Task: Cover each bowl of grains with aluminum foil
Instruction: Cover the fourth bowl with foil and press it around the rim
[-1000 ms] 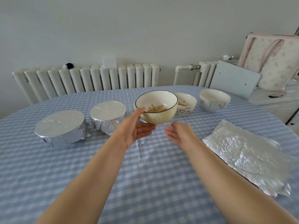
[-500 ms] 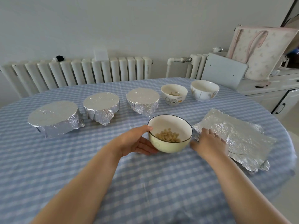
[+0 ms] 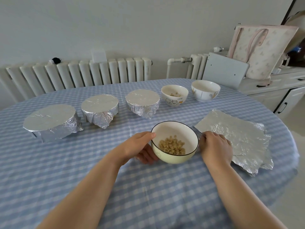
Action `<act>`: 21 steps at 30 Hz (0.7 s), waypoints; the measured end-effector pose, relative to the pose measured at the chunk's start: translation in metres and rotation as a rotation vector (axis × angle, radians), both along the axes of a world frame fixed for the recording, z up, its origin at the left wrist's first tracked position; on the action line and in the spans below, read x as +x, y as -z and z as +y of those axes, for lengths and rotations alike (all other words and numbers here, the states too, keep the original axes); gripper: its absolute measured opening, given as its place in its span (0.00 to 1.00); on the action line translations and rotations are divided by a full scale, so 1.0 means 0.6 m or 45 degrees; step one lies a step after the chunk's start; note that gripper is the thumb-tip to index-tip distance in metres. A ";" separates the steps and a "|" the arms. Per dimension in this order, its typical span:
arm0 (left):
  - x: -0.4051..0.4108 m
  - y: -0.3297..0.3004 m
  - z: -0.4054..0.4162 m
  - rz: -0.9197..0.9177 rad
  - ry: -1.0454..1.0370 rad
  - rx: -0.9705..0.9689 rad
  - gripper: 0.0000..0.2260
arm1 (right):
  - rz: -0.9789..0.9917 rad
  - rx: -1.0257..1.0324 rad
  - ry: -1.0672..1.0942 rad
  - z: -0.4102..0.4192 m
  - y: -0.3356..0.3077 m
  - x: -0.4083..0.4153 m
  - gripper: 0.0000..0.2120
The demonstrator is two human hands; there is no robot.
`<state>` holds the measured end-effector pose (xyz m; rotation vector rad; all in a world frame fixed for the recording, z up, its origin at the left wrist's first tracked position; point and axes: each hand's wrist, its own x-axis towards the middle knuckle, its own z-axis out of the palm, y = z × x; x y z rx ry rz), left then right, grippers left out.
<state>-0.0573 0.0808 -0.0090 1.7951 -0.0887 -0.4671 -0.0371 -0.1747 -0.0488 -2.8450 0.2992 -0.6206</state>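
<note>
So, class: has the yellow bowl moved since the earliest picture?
Yes. The yellow bowl has come toward the person, away from the cartoon bowl, and now sits beside the foil sheets.

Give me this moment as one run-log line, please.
left hand holds yellow bowl | right hand pinches foil sheet | three bowls covered

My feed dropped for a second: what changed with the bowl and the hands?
The left hand brought the yellow black-rimmed bowl of grains down from mid-air to the checked tablecloth and still holds it. The right hand moved right and took hold of the foil sheets. The three foil-covered bowls and two open white bowls stayed.
</note>
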 end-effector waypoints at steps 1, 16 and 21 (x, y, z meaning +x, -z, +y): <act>0.001 0.001 0.001 -0.018 -0.012 0.004 0.14 | -0.060 0.021 -0.009 -0.001 0.000 0.000 0.11; 0.003 0.004 -0.006 -0.208 -0.109 0.062 0.19 | -0.933 0.239 -0.183 0.007 -0.026 -0.017 0.08; 0.010 0.007 -0.002 -0.300 -0.157 0.142 0.20 | -0.976 0.281 -0.755 0.048 -0.068 -0.073 0.12</act>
